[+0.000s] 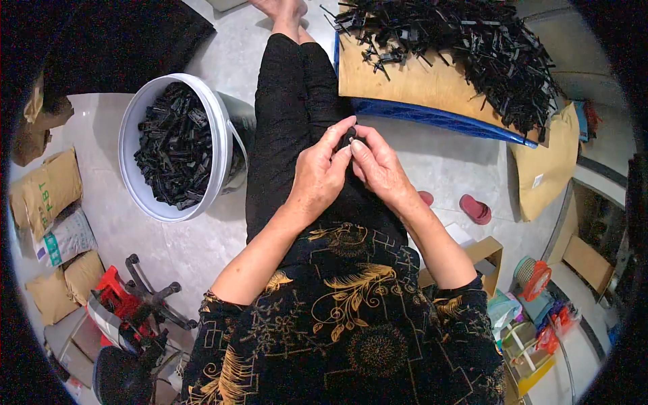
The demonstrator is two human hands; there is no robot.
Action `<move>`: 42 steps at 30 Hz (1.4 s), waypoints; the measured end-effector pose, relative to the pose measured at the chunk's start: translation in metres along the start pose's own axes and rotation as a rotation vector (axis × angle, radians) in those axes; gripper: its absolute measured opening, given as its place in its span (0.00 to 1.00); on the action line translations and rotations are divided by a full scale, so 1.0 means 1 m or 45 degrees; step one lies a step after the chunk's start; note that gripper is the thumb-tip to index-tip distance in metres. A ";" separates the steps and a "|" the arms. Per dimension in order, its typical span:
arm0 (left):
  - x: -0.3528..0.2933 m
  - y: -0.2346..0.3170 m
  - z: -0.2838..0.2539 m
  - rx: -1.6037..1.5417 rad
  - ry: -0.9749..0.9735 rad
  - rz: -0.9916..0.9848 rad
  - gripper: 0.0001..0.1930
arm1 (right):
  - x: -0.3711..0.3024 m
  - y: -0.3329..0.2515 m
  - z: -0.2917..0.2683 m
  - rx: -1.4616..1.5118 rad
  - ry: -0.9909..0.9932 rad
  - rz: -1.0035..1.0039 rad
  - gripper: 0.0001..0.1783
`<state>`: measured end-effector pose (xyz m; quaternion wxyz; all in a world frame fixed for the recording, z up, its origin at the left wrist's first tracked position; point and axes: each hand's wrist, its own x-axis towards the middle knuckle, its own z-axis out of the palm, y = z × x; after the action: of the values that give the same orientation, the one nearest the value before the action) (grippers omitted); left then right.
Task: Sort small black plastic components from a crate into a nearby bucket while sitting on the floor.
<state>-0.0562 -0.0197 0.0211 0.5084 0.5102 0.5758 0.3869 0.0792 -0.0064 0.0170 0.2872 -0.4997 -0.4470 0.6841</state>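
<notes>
Above my lap, my left hand (322, 170) and my right hand (380, 164) meet at the fingertips. Pinched between them is a small black plastic part (348, 137), mostly covered by the fingers. Both thumbs press near it from the side closest to me. To the left, a white bucket (219, 145) tilts into view, filled with many similar short black plastic pieces (174, 145). At the far right, a heap of thin, branching black plastic parts (466, 50) lies on a wooden board (405, 88).
The board rests on a blue crate-like base (432, 116). Brown sacks (50, 185) line the left side. A chair base (152, 290) stands at lower left. Pink slippers (475, 209), a tan sack (545, 165), a cardboard box (486, 260) and colourful bags (550, 324) are on the right.
</notes>
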 end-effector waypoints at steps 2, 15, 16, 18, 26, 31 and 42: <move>0.001 0.001 -0.001 0.033 0.000 0.013 0.19 | 0.002 0.000 0.001 -0.012 0.000 -0.001 0.17; -0.006 0.000 -0.006 0.361 0.175 0.359 0.19 | -0.003 -0.023 0.015 0.168 -0.069 0.316 0.14; -0.009 -0.004 -0.006 0.379 0.182 0.349 0.19 | -0.004 -0.023 0.016 0.158 -0.072 0.308 0.14; -0.010 -0.016 -0.008 0.373 0.158 0.369 0.19 | -0.007 -0.024 0.017 0.316 -0.092 0.490 0.14; -0.034 0.011 -0.009 -0.069 0.234 0.198 0.19 | -0.034 -0.031 0.031 0.392 -0.067 0.261 0.14; -0.041 0.018 -0.013 -0.308 0.192 0.231 0.16 | -0.051 -0.037 0.044 0.314 0.040 0.047 0.18; -0.062 0.031 -0.020 -0.322 0.162 0.215 0.15 | -0.066 -0.038 0.050 0.078 0.034 -0.149 0.19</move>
<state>-0.0717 -0.0730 0.0663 0.4967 0.4634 0.5085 0.5292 0.0525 -0.0611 0.0838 0.3478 -0.4727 -0.4503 0.6729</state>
